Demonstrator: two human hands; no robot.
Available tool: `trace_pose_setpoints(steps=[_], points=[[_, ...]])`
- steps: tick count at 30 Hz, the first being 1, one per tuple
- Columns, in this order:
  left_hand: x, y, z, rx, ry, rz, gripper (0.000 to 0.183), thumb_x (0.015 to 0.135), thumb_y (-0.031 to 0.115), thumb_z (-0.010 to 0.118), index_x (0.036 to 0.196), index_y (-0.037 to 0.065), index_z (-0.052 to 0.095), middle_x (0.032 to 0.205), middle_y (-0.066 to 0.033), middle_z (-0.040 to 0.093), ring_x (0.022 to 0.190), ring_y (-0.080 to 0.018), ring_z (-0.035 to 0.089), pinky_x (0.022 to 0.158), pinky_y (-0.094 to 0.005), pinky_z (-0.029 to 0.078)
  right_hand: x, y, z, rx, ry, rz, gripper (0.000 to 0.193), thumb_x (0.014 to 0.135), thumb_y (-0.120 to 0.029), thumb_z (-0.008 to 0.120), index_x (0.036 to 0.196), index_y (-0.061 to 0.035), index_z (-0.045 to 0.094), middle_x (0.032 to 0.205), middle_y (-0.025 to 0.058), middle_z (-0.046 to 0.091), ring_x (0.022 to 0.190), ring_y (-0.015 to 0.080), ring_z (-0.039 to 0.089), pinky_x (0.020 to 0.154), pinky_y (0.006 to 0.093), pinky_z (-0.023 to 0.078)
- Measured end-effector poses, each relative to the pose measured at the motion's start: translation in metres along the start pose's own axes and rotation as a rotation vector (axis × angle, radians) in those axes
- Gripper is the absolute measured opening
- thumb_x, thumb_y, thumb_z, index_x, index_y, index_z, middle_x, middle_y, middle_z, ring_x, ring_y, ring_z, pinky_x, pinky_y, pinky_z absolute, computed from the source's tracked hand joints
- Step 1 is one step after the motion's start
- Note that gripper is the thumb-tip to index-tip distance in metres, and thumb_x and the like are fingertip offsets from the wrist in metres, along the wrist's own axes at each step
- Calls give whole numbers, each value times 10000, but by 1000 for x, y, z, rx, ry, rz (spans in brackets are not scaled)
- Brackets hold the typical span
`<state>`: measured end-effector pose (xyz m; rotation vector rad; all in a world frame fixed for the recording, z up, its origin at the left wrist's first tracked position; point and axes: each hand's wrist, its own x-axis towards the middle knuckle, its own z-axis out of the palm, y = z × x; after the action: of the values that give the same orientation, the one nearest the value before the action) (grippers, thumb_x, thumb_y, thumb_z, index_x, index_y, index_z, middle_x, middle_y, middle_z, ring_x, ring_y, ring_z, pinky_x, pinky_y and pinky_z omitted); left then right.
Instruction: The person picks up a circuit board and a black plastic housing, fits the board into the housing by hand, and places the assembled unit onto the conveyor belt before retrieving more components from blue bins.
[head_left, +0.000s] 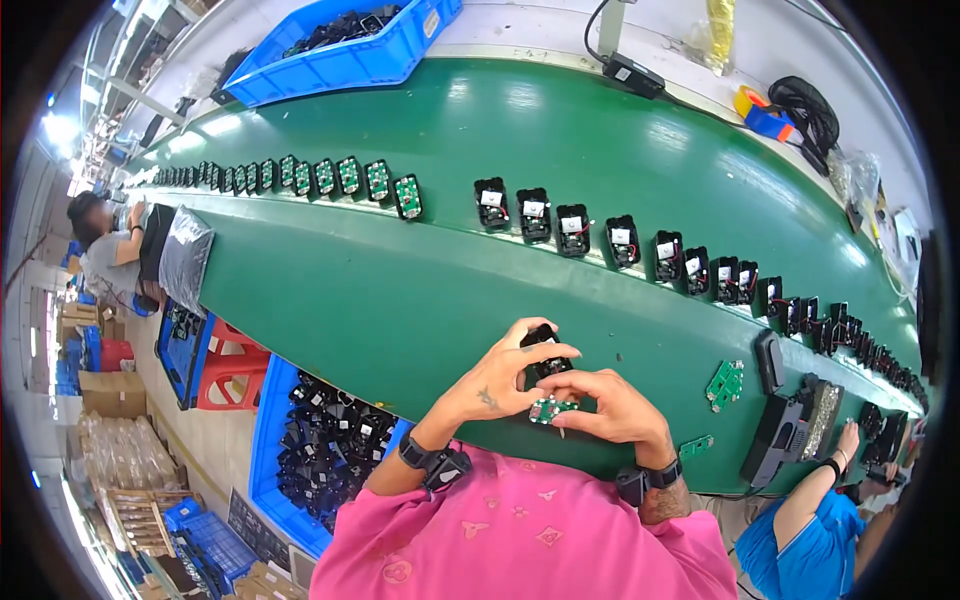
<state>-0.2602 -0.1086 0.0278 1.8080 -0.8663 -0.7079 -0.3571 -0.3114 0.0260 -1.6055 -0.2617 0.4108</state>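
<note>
Close to my body, at the near edge of the green bench (350,290), both hands work together. My left hand (485,382) is wrapped round a small black plastic housing (541,337), fingers along its far side. Between the thumb and fingers of my right hand (618,408) is a small green circuit board (546,410), just nearer to me than the housing. The left fingertips come close to the board; whether they touch it I cannot tell. To the right lie loose green circuit boards (724,386) and a smaller green board (697,447).
Rows of black housings (573,231) run across the bench, and those at left hold green boards (408,197). A blue bin (330,60) stands at the back. Another blue bin (262,470) of black parts sits at my left. Co-workers (800,520) sit at both sides.
</note>
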Motion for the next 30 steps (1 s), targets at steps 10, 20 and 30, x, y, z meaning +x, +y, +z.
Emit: trace_pose_setpoints(steps=[10, 20, 30], points=[[-4, -21, 21, -56, 279, -29, 130, 838, 147, 738, 965, 125, 738, 1237, -145, 533, 1119, -290, 582, 903, -378, 502, -12, -6, -1, 649, 482, -50, 296, 880, 70, 651, 1147, 42, 525, 961, 134, 681, 666, 119, 658, 466, 222, 503], [2, -11, 35, -253, 25, -99, 204, 973, 180, 617, 933, 35, 754, 1138, -78, 571, 963, -162, 585, 838, -299, 486, -5, 14, 9, -100, 767, -130, 173, 872, 13, 707, 1041, 30, 676, 888, 77, 696, 701, 99, 645, 608, 234, 506], [-30, -14, 69, -549, -588, -84, 347, 1029, 344, 525, 1148, 53, 670, 1166, -80, 600, 1109, -161, 559, 937, -329, 441, -23, 20, 12, 108, 722, 12, 172, 880, -36, 718, 1048, -4, 712, 815, 53, 695, 659, 92, 616, 590, 245, 489]])
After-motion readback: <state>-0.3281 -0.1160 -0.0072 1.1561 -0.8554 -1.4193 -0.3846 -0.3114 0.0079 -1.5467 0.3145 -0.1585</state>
